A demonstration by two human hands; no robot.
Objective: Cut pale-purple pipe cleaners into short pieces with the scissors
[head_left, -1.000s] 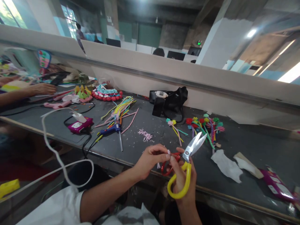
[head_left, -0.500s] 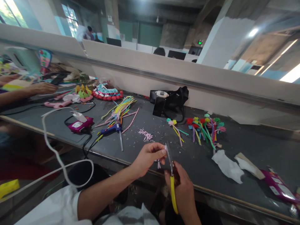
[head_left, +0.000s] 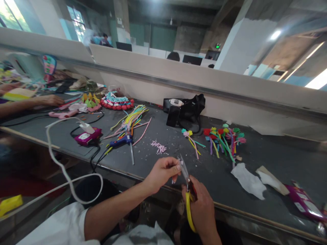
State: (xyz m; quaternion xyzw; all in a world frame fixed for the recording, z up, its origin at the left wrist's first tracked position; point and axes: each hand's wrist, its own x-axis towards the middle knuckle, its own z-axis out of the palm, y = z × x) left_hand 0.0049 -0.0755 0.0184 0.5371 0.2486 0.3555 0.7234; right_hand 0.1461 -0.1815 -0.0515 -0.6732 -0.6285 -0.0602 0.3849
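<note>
Scissors with red and yellow handles are gripped in the right hand over the table's near edge, blades up beside the left hand, whose fingertips pinch a small pale piece. Purple packs at left and right bear white labels, their print too small for me to read.

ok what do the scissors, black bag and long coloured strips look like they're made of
Scissors: shiny metal blades, going by their silvery look; smooth yellow and red handles, probably plastic or plastic-coated.
Black bag: perhaps leather or imitation leather, given its soft folds and faint sheen.
Long coloured strips: matt, perhaps fuzzy fibre over wire, as some look bent; too small to confirm.
</note>
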